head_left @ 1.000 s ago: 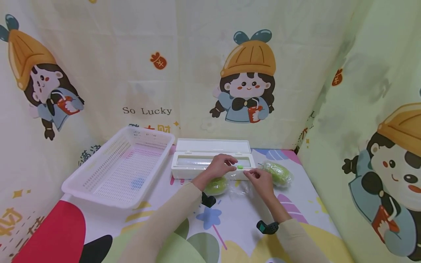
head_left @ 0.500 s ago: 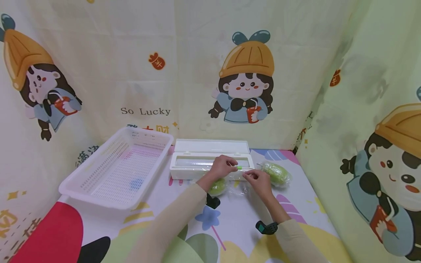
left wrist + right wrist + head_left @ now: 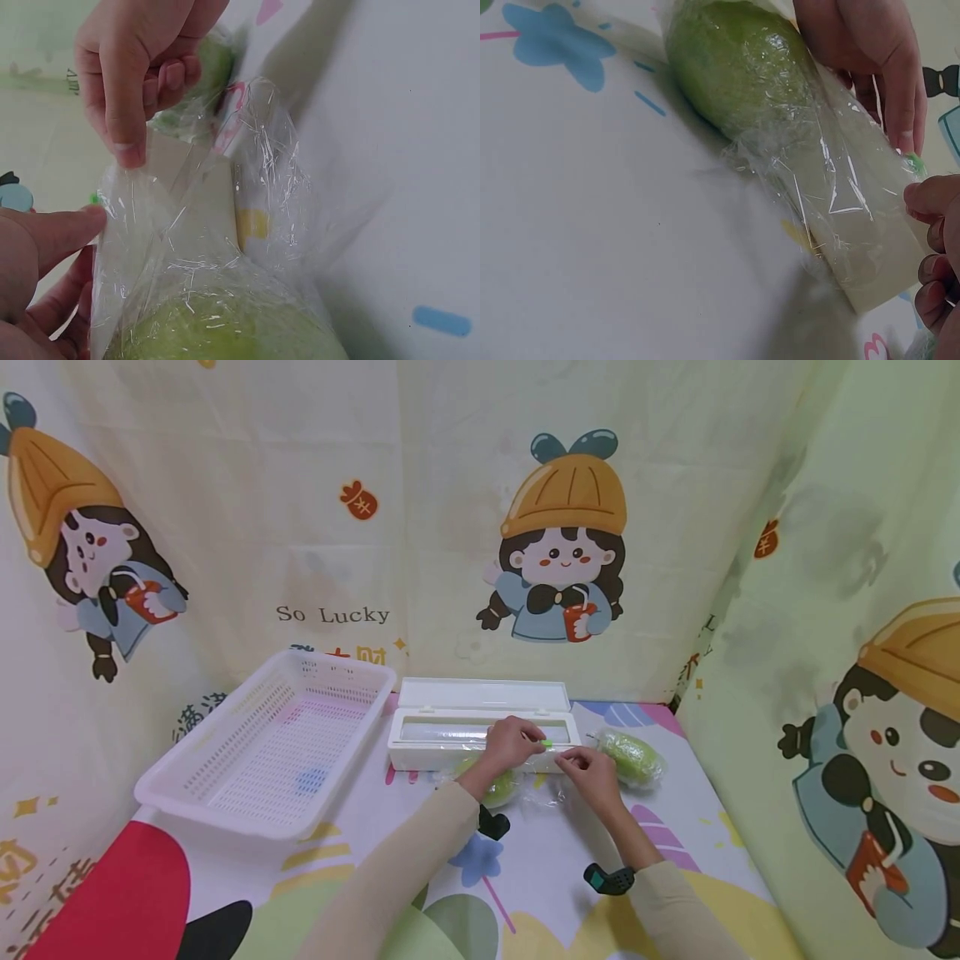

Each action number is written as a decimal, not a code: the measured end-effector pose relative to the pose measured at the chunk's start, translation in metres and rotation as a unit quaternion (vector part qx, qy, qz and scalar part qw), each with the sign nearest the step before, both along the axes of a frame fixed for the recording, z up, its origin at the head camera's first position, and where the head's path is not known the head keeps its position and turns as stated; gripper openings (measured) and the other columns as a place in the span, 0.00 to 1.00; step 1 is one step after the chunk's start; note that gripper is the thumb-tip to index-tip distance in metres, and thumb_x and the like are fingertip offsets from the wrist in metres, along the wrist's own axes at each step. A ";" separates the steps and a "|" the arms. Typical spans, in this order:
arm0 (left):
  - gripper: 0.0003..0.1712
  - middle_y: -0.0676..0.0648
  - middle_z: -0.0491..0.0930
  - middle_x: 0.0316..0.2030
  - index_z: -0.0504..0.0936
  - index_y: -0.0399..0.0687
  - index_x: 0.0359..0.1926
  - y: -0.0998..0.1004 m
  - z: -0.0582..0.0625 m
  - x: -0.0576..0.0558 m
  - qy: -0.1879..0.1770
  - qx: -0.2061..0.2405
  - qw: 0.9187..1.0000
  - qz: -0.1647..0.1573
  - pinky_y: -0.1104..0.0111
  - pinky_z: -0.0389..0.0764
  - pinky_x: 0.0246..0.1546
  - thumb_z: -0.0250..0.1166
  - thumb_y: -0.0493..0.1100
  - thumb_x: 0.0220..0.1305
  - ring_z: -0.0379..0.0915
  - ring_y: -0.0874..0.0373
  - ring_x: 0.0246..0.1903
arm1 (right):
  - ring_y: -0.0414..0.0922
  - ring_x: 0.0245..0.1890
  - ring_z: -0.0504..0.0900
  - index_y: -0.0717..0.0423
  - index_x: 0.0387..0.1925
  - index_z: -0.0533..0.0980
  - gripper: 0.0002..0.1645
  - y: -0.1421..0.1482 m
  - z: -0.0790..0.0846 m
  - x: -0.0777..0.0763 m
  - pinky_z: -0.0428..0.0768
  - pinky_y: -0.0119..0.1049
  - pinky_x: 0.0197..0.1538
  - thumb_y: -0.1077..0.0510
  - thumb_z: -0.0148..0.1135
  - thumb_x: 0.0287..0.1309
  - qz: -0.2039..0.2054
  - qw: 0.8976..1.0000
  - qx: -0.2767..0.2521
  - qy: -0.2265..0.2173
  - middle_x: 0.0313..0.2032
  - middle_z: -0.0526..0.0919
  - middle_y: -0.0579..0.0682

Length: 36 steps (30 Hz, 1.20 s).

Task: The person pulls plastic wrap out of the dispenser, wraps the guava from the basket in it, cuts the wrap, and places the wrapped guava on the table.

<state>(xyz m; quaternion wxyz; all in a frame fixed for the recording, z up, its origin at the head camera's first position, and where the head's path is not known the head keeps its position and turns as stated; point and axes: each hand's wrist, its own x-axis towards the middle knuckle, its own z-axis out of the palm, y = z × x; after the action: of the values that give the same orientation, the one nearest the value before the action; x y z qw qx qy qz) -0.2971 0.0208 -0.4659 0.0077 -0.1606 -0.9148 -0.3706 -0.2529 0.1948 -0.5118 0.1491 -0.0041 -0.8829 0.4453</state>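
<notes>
A white cling film dispenser (image 3: pixel 420 756) stands on the table with its lid raised. Clear cling film (image 3: pixel 847 180) stretches from its front edge down around a green, mango-like fruit (image 3: pixel 225 334). My right hand (image 3: pixel 592 770) pinches the film's edge near the box's right end, thumb on top and fingers curled under. My left hand (image 3: pixel 513 745) reaches over the wrapped fruit, thumb and fingertips close together right at a small green slider (image 3: pixel 915 163) on the box edge. I cannot tell whether they grip it. In the head view this hand partly covers the fruit.
A second wrapped green fruit (image 3: pixel 632 758) lies right of the box, close to my right hand. At the left stands a large white perforated basket (image 3: pixel 352 752). A patterned cloth wall (image 3: pixel 442 568) rises directly behind the box.
My left hand has shifted slightly right along the box edge, its fingertips closer to the green slider. My right hand keeps its pinch on the film in nearly the same place.
</notes>
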 end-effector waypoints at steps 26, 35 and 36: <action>0.03 0.50 0.81 0.29 0.87 0.46 0.31 -0.007 -0.003 -0.003 -0.039 0.080 0.996 -0.025 0.74 0.73 0.32 0.71 0.36 0.52 0.70 0.62 0.30 | 0.35 0.21 0.67 0.59 0.37 0.80 0.11 0.002 0.003 0.001 0.66 0.26 0.25 0.60 0.72 0.51 0.007 0.999 -0.023 0.032 0.20 0.73 0.48; 0.03 0.50 0.83 0.27 0.87 0.46 0.29 -0.009 -0.002 -0.004 -0.037 0.081 0.996 -0.025 0.74 0.75 0.31 0.72 0.36 0.50 0.72 0.64 0.28 | 0.35 0.19 0.65 0.56 0.42 0.82 0.15 0.004 -0.001 -0.004 0.64 0.26 0.22 0.61 0.71 0.51 0.012 0.999 -0.009 0.047 0.19 0.71 0.47; 0.03 0.50 0.83 0.27 0.87 0.46 0.29 -0.009 -0.001 -0.004 -0.039 0.083 0.995 -0.024 0.74 0.75 0.31 0.73 0.36 0.50 0.72 0.64 0.28 | 0.35 0.19 0.65 0.55 0.42 0.82 0.14 0.003 -0.001 -0.004 0.64 0.26 0.21 0.60 0.71 0.51 0.010 0.999 -0.010 0.048 0.19 0.71 0.47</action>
<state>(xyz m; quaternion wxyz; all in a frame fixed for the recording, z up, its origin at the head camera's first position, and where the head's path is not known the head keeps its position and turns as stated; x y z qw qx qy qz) -0.3012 0.0117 -0.4673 -0.0237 -0.1666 -0.8764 -0.4513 -0.2571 0.1982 -0.5124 0.1869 0.0243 -0.8704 0.4548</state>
